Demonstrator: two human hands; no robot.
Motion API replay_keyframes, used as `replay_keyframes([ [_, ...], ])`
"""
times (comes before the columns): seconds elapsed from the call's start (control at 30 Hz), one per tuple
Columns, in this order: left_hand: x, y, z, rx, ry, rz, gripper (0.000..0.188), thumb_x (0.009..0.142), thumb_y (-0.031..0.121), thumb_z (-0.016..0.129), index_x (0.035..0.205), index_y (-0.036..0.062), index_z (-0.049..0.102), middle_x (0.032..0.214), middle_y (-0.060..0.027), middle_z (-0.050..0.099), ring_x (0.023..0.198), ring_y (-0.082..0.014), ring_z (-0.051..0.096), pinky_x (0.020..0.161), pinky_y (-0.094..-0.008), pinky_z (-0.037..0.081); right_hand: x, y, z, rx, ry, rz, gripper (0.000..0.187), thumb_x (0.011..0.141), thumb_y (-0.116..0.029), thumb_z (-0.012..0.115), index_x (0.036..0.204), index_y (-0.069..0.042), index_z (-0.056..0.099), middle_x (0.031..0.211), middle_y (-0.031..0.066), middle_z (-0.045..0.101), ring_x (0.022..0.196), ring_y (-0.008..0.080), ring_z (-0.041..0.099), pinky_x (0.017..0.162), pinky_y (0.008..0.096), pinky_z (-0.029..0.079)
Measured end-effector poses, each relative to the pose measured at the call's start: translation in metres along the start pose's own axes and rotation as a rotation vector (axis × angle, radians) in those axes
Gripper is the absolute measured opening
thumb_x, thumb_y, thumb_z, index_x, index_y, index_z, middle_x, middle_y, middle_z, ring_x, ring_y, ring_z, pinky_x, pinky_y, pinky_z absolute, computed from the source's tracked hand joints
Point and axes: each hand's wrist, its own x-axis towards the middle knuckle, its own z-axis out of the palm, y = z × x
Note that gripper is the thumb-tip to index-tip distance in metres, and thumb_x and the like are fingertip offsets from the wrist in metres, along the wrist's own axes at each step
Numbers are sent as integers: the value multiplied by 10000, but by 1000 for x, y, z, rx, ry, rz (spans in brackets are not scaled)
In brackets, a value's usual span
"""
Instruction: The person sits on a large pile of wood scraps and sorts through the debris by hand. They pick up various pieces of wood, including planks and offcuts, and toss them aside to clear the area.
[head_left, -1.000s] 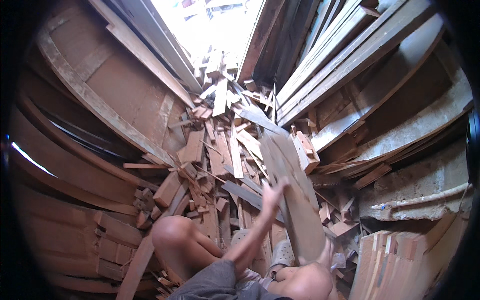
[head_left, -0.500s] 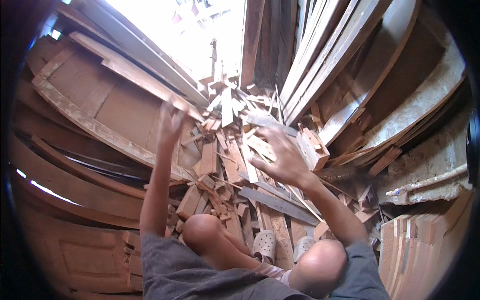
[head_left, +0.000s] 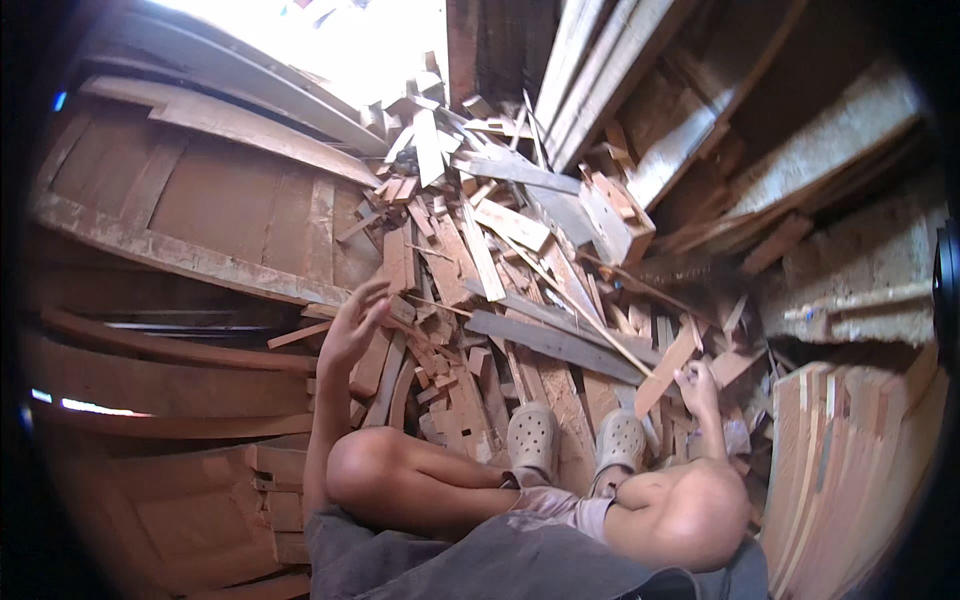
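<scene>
Left hand (head_left: 354, 325) partly open, fingers loosely bent, empty, above left side of scrap-wood pile (head_left: 455, 400). Right hand (head_left: 699, 386) curled at edge of short wooden offcut (head_left: 667, 371); cannot tell whether gripped. Offcut slants beyond right clog (head_left: 620, 438).

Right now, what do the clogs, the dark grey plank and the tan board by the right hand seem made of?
Clogs: probably moulded foam or plastic, matt beige, given rounded shape and holes. Dark grey plank: likely wood, weathered or painted; its dull grey leaves that open. Tan board: apparently bare wood, from its warm colour.
</scene>
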Motion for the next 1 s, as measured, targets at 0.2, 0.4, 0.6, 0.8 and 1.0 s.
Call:
replay_keyframes([
  [0.2,-4,15,74,46,-254,-101,471,926,216,558,1314,-7,414,1286,-180,497,1214,-240,457,992,-340,381,-18,-34,56,-197,59,-239,440,785,-314,679,1045,19,557,992,207,608,936,330,606,836,382,479],
  [0.4,-28,-36,108,56,-354,-158,465,925,255,563,1291,-3,440,1252,-176,518,1171,-261,498,969,-358,404,-3,-29,42,-348,6,-354,345,764,-244,672,1024,-35,584,1010,140,595,952,327,587,859,410,463],
  [0.6,-48,-107,176,-67,-278,-161,341,941,215,527,1207,2,528,1156,-102,589,1064,-193,550,907,-316,433,46,-43,89,-383,-147,-320,766,676,-411,745,1273,-55,423,1240,183,479,1175,356,456,991,450,382],
  [0.8,-72,-143,268,-389,-268,-328,329,945,221,522,1199,12,532,1157,-85,587,1076,-180,547,890,-304,442,78,-17,134,-837,-444,-190,1371,399,-517,862,1440,-19,121,1419,250,305,1349,377,243,1120,531,129],
  [1.0,-71,-148,251,-378,-192,-346,354,957,268,492,1186,1,528,1142,-111,592,1037,-197,577,865,-308,459,75,-39,129,-690,-513,-310,968,543,-415,812,1233,109,380,1051,239,603,993,346,600,847,396,504],
])
